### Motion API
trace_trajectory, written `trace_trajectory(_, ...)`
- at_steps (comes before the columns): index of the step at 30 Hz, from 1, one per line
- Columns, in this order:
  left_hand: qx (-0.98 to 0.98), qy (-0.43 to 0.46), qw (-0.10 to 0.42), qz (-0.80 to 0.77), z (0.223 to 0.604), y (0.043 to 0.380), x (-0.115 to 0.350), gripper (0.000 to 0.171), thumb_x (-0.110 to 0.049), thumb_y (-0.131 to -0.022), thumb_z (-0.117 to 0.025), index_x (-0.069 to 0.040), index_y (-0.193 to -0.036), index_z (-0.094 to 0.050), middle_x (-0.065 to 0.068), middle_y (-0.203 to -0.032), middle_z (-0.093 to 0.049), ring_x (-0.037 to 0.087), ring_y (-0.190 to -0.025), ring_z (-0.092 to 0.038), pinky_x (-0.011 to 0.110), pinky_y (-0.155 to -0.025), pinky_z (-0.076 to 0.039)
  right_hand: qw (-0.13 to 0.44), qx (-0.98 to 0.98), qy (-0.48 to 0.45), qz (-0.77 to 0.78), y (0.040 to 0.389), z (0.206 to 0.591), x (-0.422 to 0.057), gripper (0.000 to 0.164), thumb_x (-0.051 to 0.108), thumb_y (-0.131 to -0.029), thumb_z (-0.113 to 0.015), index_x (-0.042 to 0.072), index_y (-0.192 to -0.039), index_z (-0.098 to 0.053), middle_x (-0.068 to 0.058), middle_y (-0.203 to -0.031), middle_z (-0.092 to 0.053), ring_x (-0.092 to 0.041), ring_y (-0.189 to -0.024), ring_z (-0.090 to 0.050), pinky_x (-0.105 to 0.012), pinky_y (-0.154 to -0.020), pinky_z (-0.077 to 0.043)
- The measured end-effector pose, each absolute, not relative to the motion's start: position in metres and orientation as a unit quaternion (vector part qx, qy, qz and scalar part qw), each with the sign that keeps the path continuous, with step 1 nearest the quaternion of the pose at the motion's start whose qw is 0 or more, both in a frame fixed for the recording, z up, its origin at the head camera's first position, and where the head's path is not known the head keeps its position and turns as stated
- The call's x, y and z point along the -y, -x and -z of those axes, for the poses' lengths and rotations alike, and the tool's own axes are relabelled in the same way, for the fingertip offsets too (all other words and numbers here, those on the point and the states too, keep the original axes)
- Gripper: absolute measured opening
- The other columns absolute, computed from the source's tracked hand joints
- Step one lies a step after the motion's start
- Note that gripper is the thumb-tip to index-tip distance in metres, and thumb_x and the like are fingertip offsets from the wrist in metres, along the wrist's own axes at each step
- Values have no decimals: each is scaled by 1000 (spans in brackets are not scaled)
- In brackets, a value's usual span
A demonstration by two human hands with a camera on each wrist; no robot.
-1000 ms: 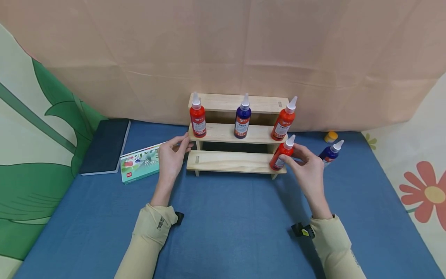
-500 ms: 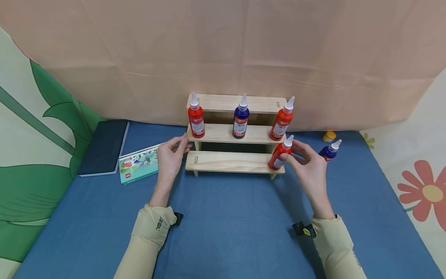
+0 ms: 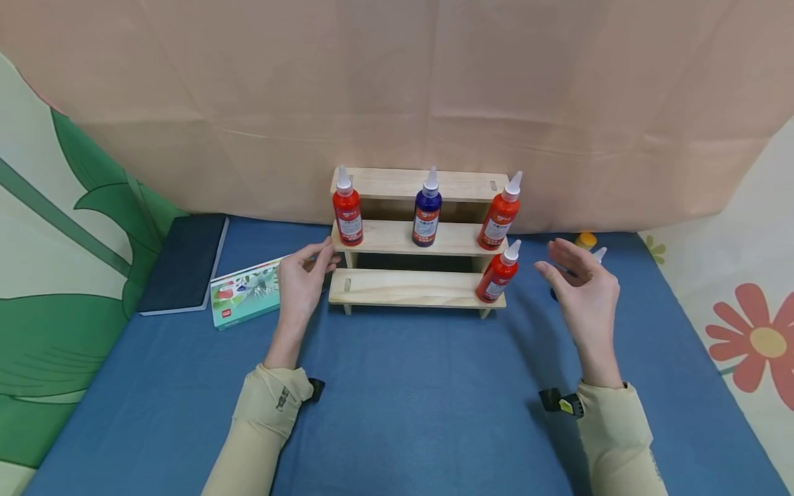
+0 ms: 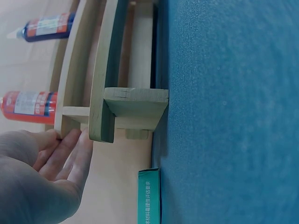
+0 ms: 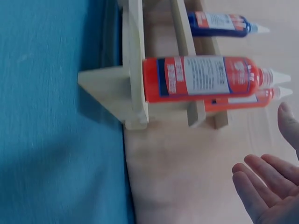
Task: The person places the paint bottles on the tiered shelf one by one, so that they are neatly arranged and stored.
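A three-tier wooden stand (image 3: 403,287) stands at the back of the table. My left hand (image 3: 302,281) holds the left end of its middle shelf, thumb and fingertips at the shelf's edge in the left wrist view. On that shelf stand a red squeeze bottle (image 3: 348,219) at left, a blue bottle (image 3: 426,219) in the middle and an orange-red bottle (image 3: 498,222) at right. Another red bottle (image 5: 201,78) stands upright on the bottom shelf's right end. Apart from it, to its right, my right hand (image 3: 586,296) is raised with fingers loosely bent and nothing in them.
Behind my right hand, a second blue bottle's white nozzle (image 3: 599,254) shows; most of the bottle is hidden. A yellow-lidded container (image 3: 586,240) is near the back edge. At left lie a dark book (image 3: 182,263) and a green box (image 3: 245,295), partly behind my left hand.
My right hand has let go of the red bottle on the bottom shelf and moved right, now covering much of the loose blue bottle. My left hand keeps its place at the stand.
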State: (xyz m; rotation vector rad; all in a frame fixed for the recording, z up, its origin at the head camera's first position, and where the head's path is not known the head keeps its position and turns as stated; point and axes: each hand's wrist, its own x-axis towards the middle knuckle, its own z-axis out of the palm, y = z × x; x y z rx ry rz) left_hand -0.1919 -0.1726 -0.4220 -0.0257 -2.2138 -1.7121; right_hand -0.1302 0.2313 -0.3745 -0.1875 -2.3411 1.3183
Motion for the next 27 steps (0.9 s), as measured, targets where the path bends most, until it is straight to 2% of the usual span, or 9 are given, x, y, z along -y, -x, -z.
trace_trajectory(2, 779, 9, 170, 603, 422, 192, 172, 27, -12, -106, -70, 6, -126, -76, 19, -129, -74, 37, -96, -78, 22, -83, -65, 228, 846, 80, -476, 131, 374, -235, 51, 24, -98, -83, 12, -145, -69, -6, -136, -73, -21, -120, -71, -15, -91, -60)
trace_trajectory(4, 780, 9, 170, 602, 421, 191, 172, 27, -12, -106, -70, 6, -126, -76, 19, -128, -74, 37, -96, -78, 22, -82, -65, 230, 845, 90, -474, 131, 375, -238, 51, 25, -97, -84, 13, -145, -69, -6, -136, -72, -21, -120, -71, -12, -89, -59)
trace_trajectory(7, 780, 9, 171, 602, 422, 192, 172, 26, -11, -106, -70, 5, -126, -76, 19, -127, -75, 37, -96, -78, 22, -82, -65, 235, 847, 105, -465, 132, 375, -242, 51, 26, -97, -84, 14, -144, -70, -6, -136, -72, -21, -119, -71, -15, -91, -60)
trace_trajectory(9, 780, 10, 173, 602, 423, 193, 173, 26, -11, -106, -70, 5, -125, -77, 20, -125, -75, 37, -95, -79, 22, -81, -66, 244, 846, 107, -461, 132, 375, -245, 50, 25, -96, -85, 13, -143, -70, -7, -136, -72, -20, -120, -70, -20, -100, -59)
trace_trajectory(14, 777, 12, 175, 604, 423, 194, 173, 26, -11, -106, -70, 5, -124, -77, 20, -125, -75, 37, -95, -79, 23, -82, -66, 267, 841, 112, -458, 131, 372, -252, 50, 26, -96, -85, 12, -142, -71, -6, -135, -73, -13, -118, -69, -25, -104, -59)
trace_trajectory(27, 778, 8, 173, 604, 423, 193, 173, 26, -12, -106, -70, 4, -126, -77, 20, -123, -76, 36, -95, -79, 23, -83, -65, 309, 821, 137, -460, 131, 371, -272, 48, 27, -94, -87, 16, -139, -74, -4, -131, -75, -7, -115, -70, -22, -102, -58)
